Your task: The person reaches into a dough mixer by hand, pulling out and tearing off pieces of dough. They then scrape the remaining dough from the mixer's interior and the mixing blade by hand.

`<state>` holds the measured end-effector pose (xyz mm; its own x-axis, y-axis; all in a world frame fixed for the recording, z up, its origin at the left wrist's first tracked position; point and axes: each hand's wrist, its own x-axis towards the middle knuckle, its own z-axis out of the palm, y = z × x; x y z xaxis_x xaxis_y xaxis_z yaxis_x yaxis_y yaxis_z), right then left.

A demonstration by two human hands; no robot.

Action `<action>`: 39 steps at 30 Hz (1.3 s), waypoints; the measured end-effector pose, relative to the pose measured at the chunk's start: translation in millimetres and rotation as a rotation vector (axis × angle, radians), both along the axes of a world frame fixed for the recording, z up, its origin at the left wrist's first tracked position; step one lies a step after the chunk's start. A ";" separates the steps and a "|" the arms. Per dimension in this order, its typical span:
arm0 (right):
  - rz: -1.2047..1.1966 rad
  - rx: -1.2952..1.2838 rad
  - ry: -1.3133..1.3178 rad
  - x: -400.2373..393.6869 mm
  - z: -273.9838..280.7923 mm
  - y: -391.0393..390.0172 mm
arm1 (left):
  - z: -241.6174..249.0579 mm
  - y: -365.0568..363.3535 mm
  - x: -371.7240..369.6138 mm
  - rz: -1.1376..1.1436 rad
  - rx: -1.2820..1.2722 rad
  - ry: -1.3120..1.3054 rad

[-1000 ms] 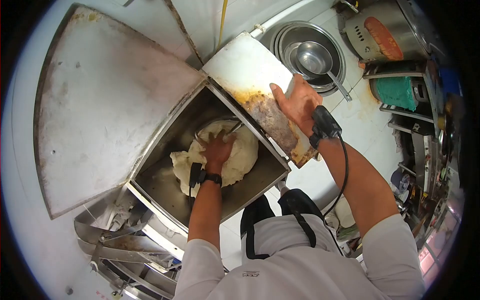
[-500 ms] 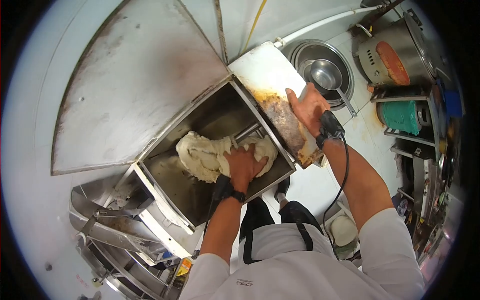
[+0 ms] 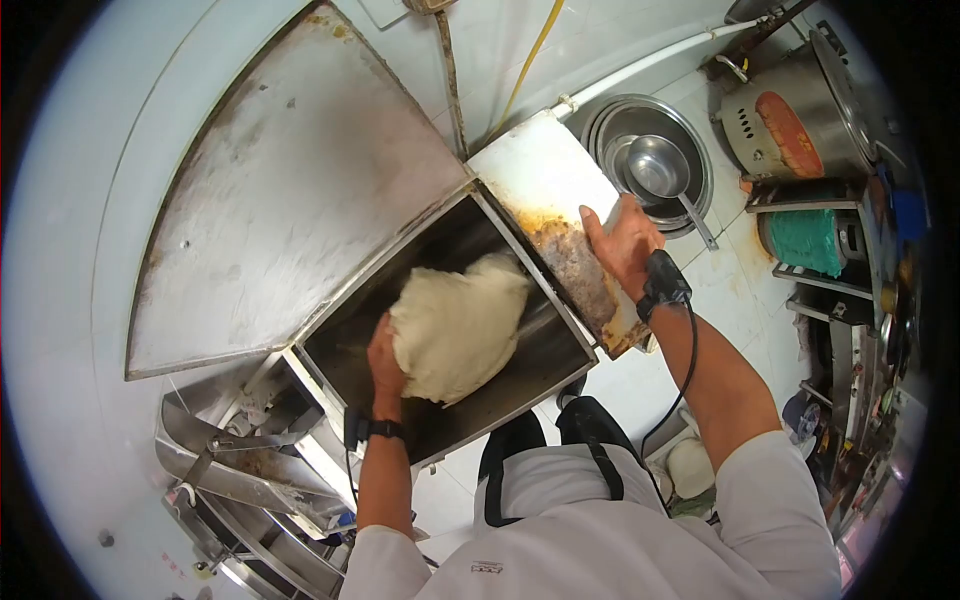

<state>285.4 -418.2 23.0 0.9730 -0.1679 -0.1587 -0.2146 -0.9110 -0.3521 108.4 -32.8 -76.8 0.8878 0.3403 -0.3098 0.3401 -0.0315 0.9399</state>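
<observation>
A large lump of pale dough [image 3: 458, 330] fills the middle of a metal mixer tub [image 3: 440, 428]. At the dough's left edge is my left hand [image 3: 386, 365], gripping it from the side, with the fingers partly hidden against the lump. My right hand [image 3: 627, 245] rests on the stained, rusty top of the mixer's side housing [image 3: 570, 260], thumb and fingers apart, with nothing in it. The mixer's shaft is covered by the dough.
The raised metal lid [image 3: 300, 190] leans left of the tub. Nested metal bowls [image 3: 705, 150] with a long-handled ladle [image 3: 657, 165] stand beyond the housing. A large steel pot [image 3: 790, 120] and a shelf rack [image 3: 815, 275] line the right. Metal fittings [image 3: 240, 455] occupy the lower left.
My left hand has shifted from on top of the dough to its left side. The dough has turned into one broad, smoother lump. My right hand stays on the housing.
</observation>
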 end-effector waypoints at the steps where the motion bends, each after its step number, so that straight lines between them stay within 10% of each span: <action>1: -0.002 -0.002 0.009 0.9 0.3 0.0 | 1.8 3.8 12.4 -0.003 -0.002 0.000; 11: -0.008 0.036 0.058 2.6 9.7 1.0 | -3.7 27.3 30.0 0.204 -0.098 0.030; 19: 0.016 -0.019 -0.029 0.1 -0.9 -0.5 | -23.6 30.4 16.2 0.017 0.711 -0.042; 39: 0.011 0.014 0.016 1.5 -0.7 -3.3 | 7.7 -15.1 29.0 -0.016 1.145 0.157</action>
<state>286.9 -421.5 22.3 0.9722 -0.1546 -0.1760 -0.2099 -0.9086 -0.3611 137.4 -47.9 -69.1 0.8734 0.4826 0.0657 0.4428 -0.8430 0.3055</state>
